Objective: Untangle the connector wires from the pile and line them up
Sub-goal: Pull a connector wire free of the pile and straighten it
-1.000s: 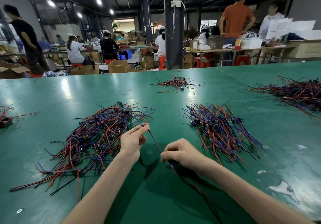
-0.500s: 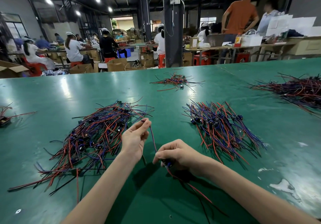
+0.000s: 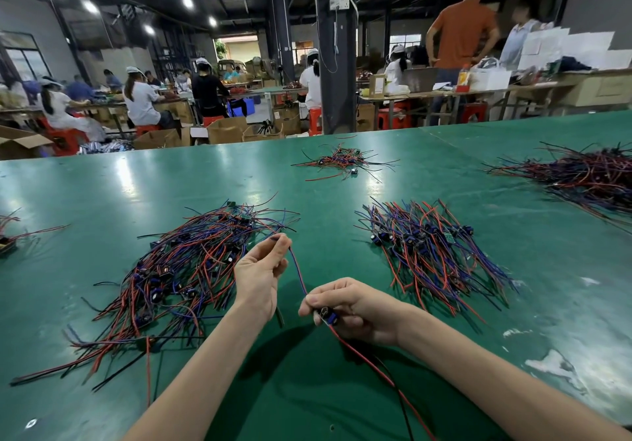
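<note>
1. Two bare forearms reach in from the near side over a green table (image 3: 102, 184). Its surface is bare beneath them, and its near edge is out of view.
2. The right hand (image 3: 349, 307) is curled around the small dark connector of one connector wire (image 3: 298, 274), held just above the table. Red and black leads trail from it toward the near edge.
3. The left hand (image 3: 261, 269), close to the right but not touching it, is raised and pinches the wire's far end between thumb and forefinger. A purple strand runs taut between the two hands.
4. Just left of the hands lies the tangled pile (image 3: 178, 269) of red, blue and black wires, with strands straggling toward the near left.
5. To the right, with a strip of bare table between, is a tidier bunch (image 3: 434, 249) fanned in roughly one direction, connectors at its far end.
6. Worn white patches (image 3: 554, 365) mark the near right of the table.
7. Farther out is a broad bare band, then a small heap (image 3: 342, 162) at centre and a large heap (image 3: 588, 174) at the right edge of view. A few loose wires (image 3: 13, 232) lie at the far left.
8. Beyond the table's far edge stand open cardboard boxes (image 3: 225, 129); what they hold cannot be told.
9. Behind them rises a dark pillar (image 3: 335, 64), with seated workers (image 3: 140, 98) at other tables.
</note>
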